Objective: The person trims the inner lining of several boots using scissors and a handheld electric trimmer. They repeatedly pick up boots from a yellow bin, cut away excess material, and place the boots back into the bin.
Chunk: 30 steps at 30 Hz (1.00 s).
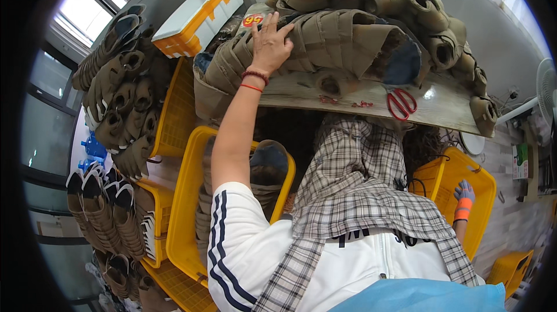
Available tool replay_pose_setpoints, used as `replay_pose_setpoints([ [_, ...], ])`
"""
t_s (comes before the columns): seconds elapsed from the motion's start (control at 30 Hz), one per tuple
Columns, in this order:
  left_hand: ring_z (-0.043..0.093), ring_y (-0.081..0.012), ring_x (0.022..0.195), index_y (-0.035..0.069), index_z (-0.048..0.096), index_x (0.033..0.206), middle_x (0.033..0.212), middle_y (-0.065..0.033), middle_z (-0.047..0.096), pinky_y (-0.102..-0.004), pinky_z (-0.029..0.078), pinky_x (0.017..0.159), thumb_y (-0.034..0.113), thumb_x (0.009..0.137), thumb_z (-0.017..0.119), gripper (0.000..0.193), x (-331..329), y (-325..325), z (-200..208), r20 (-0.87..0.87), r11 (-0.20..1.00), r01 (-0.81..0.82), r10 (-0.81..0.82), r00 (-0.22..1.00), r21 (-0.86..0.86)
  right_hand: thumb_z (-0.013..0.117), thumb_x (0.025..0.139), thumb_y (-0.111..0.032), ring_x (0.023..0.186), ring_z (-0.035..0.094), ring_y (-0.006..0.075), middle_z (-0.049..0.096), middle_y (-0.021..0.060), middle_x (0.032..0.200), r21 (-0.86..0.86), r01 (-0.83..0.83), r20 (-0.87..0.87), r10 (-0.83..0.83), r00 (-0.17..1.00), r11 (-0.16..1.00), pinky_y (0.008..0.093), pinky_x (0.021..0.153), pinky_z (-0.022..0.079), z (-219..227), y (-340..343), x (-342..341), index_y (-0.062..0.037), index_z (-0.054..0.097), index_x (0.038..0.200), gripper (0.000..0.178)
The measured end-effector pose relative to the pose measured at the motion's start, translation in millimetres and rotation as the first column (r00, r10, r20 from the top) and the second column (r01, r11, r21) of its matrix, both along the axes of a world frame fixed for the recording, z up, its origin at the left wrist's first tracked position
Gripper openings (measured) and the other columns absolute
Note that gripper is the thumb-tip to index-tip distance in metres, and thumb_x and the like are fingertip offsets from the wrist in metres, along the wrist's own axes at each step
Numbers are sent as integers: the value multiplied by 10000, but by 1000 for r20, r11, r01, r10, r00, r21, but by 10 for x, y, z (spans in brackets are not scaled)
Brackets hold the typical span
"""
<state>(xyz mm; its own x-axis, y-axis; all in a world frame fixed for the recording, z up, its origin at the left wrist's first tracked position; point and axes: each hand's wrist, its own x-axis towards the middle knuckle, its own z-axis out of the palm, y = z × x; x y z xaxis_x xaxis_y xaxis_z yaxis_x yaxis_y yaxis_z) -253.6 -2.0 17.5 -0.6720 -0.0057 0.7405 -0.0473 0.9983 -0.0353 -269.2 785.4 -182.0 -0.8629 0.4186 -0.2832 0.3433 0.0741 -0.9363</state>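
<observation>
My left hand (pixel 271 45), bare with a beaded bracelet and a red cord at the wrist, lies open on the far left part of a long nested stack of olive-brown shoe uppers (pixel 316 45). Its fingers are spread near a tag with red-and-yellow marking (pixel 253 20). The stack rests on its side along the wooden worktable (pixel 290 96), its blue-lined end facing right. My right hand (pixel 464 192) wears a grey glove with an orange cuff. Low at the right, it is over a yellow basket (pixel 479 196), fingers loosely extended, with nothing visible in them.
Red-handled scissors (pixel 401 104) lie at the table's front edge. More uppers (pixel 429 7) are heaped behind. A yellow crate (pixel 188 196) holding uppers stands left of my legs. Further left are piles of uppers (pixel 119 97) and a taped white foam box (pixel 200 16). A fan (pixel 545 83) stands far right.
</observation>
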Motion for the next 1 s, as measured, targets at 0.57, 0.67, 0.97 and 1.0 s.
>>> replay_pose_setpoints([
  [0.57,278,-278,1312,350,340,1369,1424,-103,261,-505,206,1065,-108,765,442,765,-472,843,365,-74,958,106,-130,989,-266,582,876,-155,664,530,56,617,-7,875,110,-498,-224,509,831,860,195,564,424,506,-1876,-326,-60,611,1076,223],
  [0.67,291,-259,1312,311,366,1365,1414,-107,294,-488,218,1069,-126,733,423,770,-596,989,406,78,898,277,-267,961,-343,578,875,-140,670,511,52,608,-20,836,83,-503,-284,504,816,860,195,589,426,456,-1930,-535,-46,614,1067,217],
  [0.97,314,-293,1299,187,370,1365,1442,-134,258,-448,227,1082,-113,754,391,681,-538,1423,234,166,943,261,-229,959,-208,629,789,-228,965,568,271,612,101,1014,644,399,-636,167,754,653,336,833,444,398,-1348,-1842,-115,631,1019,256],
  [1.0,330,-292,1289,164,379,1357,1435,-143,264,-438,257,1066,-115,765,395,655,-494,1454,189,144,945,277,-254,956,-172,648,749,-194,1010,525,279,575,78,1059,651,508,-696,174,697,564,370,877,417,489,-1202,-1937,-151,626,1006,262],
])
